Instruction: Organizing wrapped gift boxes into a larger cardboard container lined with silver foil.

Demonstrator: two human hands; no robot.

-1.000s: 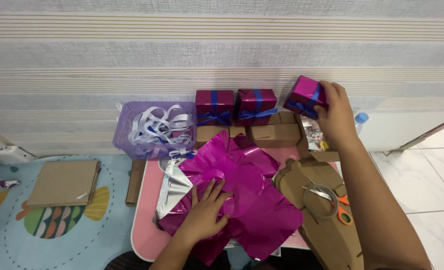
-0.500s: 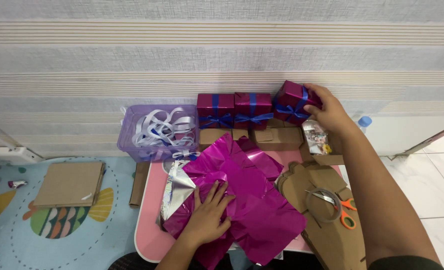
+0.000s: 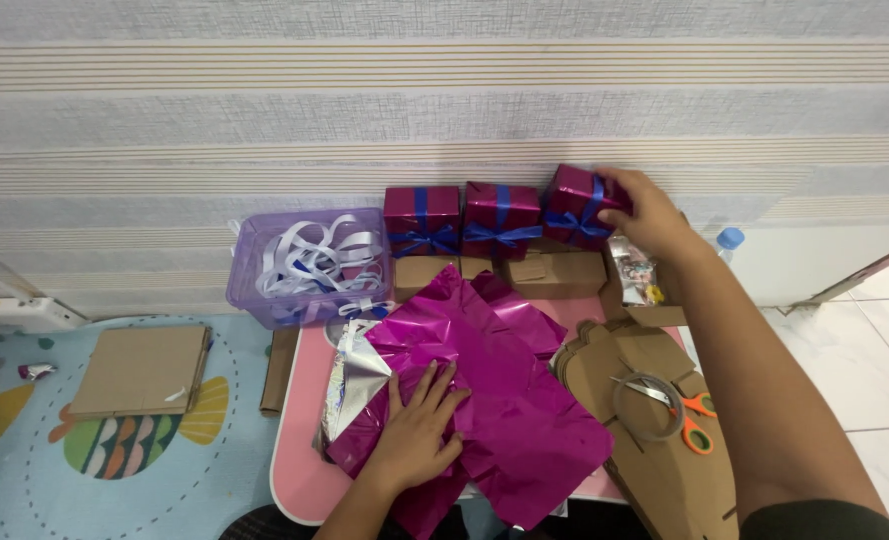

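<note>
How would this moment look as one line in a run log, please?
right hand: holds wrapped gift box, tilted | left hand: flat on magenta foil sheet | beside: two wrapped boxes

Under the left hand (image 3: 415, 440), the magenta wrapping sheet (image 3: 505, 400) gleams: glossy, crinkled foil with a silver underside. In the right hand (image 3: 655, 215), the gift box (image 3: 577, 205) wears the same shiny foil, tied with satiny blue ribbon. Below that arm, matt brown cardboard (image 3: 655, 440), rough-looking. Left of the boxes, a translucent purple plastic tub (image 3: 250, 290).
</note>
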